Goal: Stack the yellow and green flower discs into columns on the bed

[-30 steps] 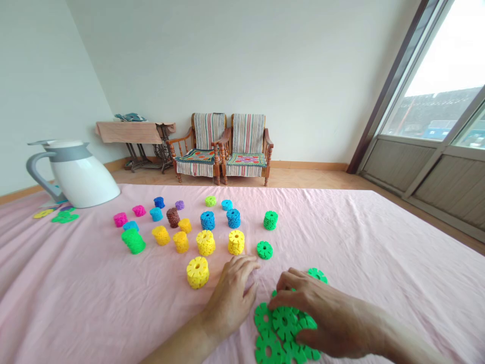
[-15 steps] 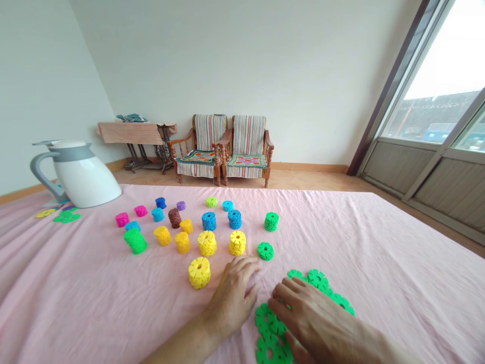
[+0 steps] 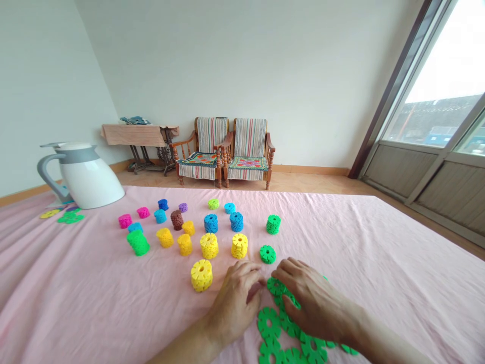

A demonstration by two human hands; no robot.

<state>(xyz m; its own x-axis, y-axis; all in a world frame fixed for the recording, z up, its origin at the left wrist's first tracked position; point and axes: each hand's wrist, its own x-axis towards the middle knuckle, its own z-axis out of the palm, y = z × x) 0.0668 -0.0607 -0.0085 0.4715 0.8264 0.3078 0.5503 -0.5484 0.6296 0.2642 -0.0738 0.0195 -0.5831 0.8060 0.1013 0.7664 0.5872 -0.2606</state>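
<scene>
My left hand (image 3: 237, 298) lies palm down on the pink cloth (image 3: 379, 253), fingers loosely curled, just right of a yellow disc stack (image 3: 201, 275). My right hand (image 3: 310, 303) rests with fingers bent over a spread of loose green toothed discs (image 3: 282, 328); its fingertips touch one green disc (image 3: 276, 286) close to my left fingertips. A single green disc (image 3: 267, 254) lies just beyond both hands. A small green stack (image 3: 273, 224) stands farther back.
Several short stacks in yellow (image 3: 239, 245), blue (image 3: 211, 223), green (image 3: 138, 242), pink (image 3: 125, 221) and brown (image 3: 176, 219) stand in rows at mid-table. A white jug (image 3: 85, 174) sits far left with flat pieces (image 3: 70, 218) beside it. Two wooden armchairs (image 3: 227, 151) stand by the wall.
My right hand slid forward and left across the green discs toward my left hand, uncovering more discs near the front edge. My left hand barely moved.
</scene>
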